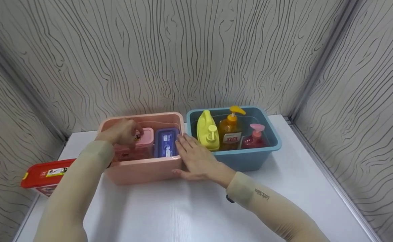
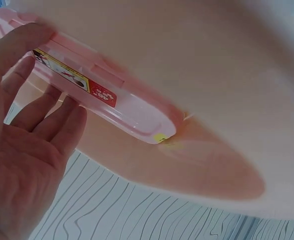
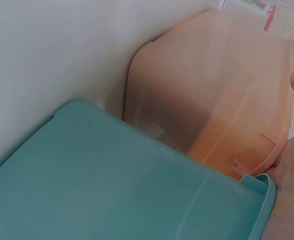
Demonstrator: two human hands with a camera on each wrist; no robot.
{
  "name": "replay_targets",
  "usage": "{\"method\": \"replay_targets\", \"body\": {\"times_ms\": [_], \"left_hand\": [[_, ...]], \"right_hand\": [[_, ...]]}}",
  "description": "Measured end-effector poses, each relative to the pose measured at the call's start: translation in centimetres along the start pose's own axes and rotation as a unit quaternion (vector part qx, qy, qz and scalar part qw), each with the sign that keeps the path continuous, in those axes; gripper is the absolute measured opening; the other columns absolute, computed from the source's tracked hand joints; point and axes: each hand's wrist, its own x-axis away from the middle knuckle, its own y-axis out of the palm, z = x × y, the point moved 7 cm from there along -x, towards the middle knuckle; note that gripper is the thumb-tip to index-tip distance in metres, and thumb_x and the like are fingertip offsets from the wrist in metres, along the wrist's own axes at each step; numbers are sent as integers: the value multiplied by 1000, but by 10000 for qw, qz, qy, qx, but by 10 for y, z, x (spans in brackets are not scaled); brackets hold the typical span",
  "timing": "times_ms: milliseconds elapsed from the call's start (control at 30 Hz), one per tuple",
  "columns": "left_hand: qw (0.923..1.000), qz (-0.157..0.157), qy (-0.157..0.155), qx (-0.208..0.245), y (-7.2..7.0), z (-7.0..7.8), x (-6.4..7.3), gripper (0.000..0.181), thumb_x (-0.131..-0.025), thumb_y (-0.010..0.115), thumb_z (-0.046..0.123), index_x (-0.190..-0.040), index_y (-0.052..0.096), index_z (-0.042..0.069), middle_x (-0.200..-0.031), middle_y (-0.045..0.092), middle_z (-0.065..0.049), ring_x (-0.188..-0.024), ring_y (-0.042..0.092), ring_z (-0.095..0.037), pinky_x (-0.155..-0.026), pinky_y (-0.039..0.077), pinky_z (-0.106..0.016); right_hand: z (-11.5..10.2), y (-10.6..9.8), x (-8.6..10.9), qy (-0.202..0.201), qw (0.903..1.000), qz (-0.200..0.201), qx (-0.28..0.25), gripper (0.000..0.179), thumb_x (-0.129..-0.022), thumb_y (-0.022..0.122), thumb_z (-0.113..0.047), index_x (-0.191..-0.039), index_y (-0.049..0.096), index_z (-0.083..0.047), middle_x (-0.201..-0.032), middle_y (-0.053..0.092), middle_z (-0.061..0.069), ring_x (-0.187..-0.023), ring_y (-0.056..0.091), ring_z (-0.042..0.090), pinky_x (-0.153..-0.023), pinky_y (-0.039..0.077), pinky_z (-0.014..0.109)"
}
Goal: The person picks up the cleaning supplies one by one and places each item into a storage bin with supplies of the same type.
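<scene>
A pink bin (image 1: 142, 173) holds a pink-lidded box (image 1: 147, 138) on the left and a purple-lidded box (image 1: 167, 144) on the right. Reaching down into the bin, my left hand (image 1: 122, 131) grips the pink-lidded box across its lid. The left wrist view shows the thumb along one long edge of the lid (image 2: 142, 110) and the fingers along the other, with a red and yellow label between. My right hand (image 1: 198, 161) rests with straight fingers on the pink bin's right rim, where the blue-green bin (image 1: 243, 159) stands close beside it.
Inside the blue-green bin stand a yellow jug (image 1: 203, 129), a yellow pump top (image 1: 212, 132), an amber pump bottle (image 1: 229, 132) and a red bottle with a pink pump (image 1: 254, 141). A red-lidded box (image 1: 43, 173) lies by the table's left edge. Patterned walls (image 1: 149, 60) enclose the white table (image 1: 163, 215).
</scene>
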Motion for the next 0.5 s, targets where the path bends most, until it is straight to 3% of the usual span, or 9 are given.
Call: {"method": "replay_targets", "body": {"times_ms": [267, 500], "left_hand": [[9995, 84, 161, -243, 5, 1, -4, 55, -83, 79, -6, -136, 80, 11, -96, 66, -8, -74, 60, -20, -57, 44, -30], [10000, 51, 34, 60, 9, 0, -3, 56, -85, 77, -8, -137, 79, 12, -101, 70, -10, -73, 65, -21, -55, 49, -30]], "right_hand": [[0, -2, 0, -10, 10000, 32, -27, 108, -104, 45, -79, -180, 21, -6, -191, 15, 14, -180, 13, 36, -147, 15, 52], [-1, -3, 0, -3, 9999, 52, 136, 108, -104, 46, -80, -180, 22, -7, -191, 14, 13, -180, 14, 35, -146, 16, 51]]}}
